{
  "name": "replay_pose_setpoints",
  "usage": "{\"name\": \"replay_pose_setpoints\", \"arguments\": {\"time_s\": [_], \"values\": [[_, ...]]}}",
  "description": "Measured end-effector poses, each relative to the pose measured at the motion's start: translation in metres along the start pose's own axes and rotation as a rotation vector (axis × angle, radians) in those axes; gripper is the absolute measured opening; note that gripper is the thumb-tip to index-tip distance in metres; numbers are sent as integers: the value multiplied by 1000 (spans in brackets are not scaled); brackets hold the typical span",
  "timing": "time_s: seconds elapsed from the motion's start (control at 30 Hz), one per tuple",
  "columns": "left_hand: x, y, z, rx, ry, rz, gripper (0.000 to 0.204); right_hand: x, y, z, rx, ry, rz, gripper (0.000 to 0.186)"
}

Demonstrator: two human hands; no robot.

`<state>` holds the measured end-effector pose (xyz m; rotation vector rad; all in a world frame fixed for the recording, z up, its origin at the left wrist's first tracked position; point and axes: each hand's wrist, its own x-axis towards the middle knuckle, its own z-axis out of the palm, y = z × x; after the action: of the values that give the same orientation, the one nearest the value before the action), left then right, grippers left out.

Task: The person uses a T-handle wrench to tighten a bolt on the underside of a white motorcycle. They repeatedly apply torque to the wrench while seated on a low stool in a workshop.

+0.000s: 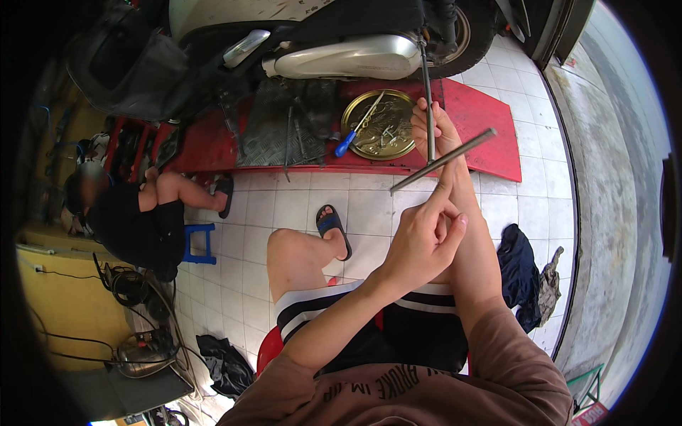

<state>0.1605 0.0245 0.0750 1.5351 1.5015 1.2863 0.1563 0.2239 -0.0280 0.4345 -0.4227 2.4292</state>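
Note:
A T-handle wrench [428,99] runs from the scooter's [344,58] lower side, beside the silver engine cover, back toward me. Its sliding crossbar [469,148] lies slantwise at the near end. The fingers of my right hand [435,128] are closed round the shaft, just beyond the crossbar. My left hand [426,238] is nearer to me, its index finger stretched out to the crossbar and the other fingers loosely bent, gripping nothing. Whether that fingertip touches the bar is hard to tell. The wrench's far tip is hidden against the scooter.
On the red lift platform [483,121] sits a round gold tray [348,113] with small bolts and a blue-handled screwdriver [346,144]. Left of it lies a long thin tool [288,145]. Another person [135,220] sits at left near a blue stool [201,243]. Dark cloth [521,273] lies at right.

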Motion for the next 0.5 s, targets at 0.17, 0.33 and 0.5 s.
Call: {"name": "replay_pose_setpoints", "arguments": {"time_s": [0.17,0.33,0.5], "values": [[-9,-12,-2,-84,350,-140,79,0,10,14,-78,88,2,21],[-9,-16,16,14,11,-37,77,-1,9,10,-47,75,2,21],[-1,-2,0,-1,330,-45,80,-1,8,12,-12,96,1,21]]}}
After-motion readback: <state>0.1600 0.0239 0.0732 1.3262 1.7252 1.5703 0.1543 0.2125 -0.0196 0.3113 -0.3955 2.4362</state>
